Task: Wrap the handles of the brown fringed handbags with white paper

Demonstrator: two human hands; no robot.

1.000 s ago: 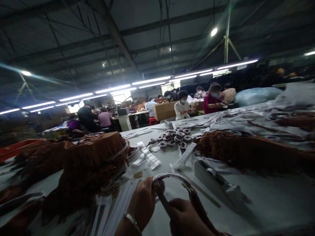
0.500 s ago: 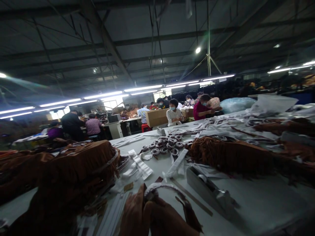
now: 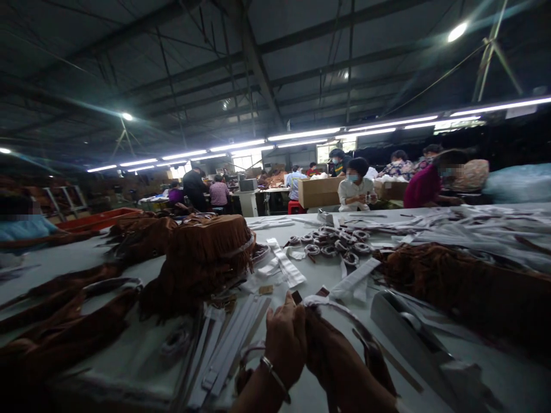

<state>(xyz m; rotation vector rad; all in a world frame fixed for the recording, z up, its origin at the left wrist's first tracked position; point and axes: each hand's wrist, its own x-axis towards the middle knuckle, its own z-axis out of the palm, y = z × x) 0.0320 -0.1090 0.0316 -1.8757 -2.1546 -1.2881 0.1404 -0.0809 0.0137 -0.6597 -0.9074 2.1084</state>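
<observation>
Both hands have shifted right in view, now just left of the long grey metal tape dispenser [image 3: 408, 327]. Left hand [image 3: 286, 341] and right hand [image 3: 333, 358] are closed, pinching the curved brown strap wrapped in white paper [image 3: 342, 308], which is beside the dispenser.

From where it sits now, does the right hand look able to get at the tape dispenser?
Probably yes: the tape dispenser lies just beside the right hand with nothing standing between them, though that hand is gripping the strap.
</observation>
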